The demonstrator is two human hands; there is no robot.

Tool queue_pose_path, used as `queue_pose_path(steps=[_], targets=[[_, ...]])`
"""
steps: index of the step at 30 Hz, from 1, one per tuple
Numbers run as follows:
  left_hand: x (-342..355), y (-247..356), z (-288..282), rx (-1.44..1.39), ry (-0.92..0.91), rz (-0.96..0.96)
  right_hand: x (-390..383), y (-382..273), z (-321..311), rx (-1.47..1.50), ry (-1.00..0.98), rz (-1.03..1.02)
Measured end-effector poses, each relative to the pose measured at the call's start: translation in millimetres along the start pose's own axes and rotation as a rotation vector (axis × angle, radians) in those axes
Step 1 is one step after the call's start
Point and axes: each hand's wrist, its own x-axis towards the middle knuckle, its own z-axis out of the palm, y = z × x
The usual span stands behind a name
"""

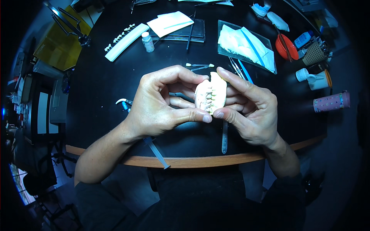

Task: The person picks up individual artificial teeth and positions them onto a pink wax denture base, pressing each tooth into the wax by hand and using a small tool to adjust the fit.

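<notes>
Between my two hands, above the near part of the black table, is a pale plaster dental model [219,94] in two halves, with the rows of teeth meeting along the middle. My left hand [165,100] grips the left half, thumb at its lower end and fingers at the top and behind. My right hand [250,104] holds the yellowish right half, index finger at its upper end and thumb at the bottom. Below my left wrist lies a clear syringe [157,153], partly hidden by the hand. A metal spatula handle [224,138] shows under the model.
Tooth shade tabs [199,66] lie just beyond my hands, with tweezers [235,67] to their right. Farther back are a small bottle [147,42], a white shade guide strip [126,42] and a glass slab [250,44] with tissue. A red bowl [284,47] and pink tumbler [331,102] stand right.
</notes>
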Motion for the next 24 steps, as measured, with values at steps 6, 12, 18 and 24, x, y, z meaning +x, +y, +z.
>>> queue_pose_path(steps=[6, 12, 18, 24], targets=[[-0.3, 0.6, 0.7, 0.005, 0.01, 0.022, 0.9, -0.3, -0.3, -0.069, 0.005, -0.037], [-1.2, 0.0, 0.7, -0.011, 0.022, 0.034, 1.5, 1.6, -2.6, -0.141, -0.002, -0.093], [-1.0, 3.6, -0.9, 0.001, 0.014, 0.023, 0.8, 1.1, -2.4, -0.161, 0.007, -0.077], [-0.8, 2.7, -1.0, -0.004, 0.021, -0.008, 1.0, 3.4, -0.9, -0.183, 0.025, -0.097]])
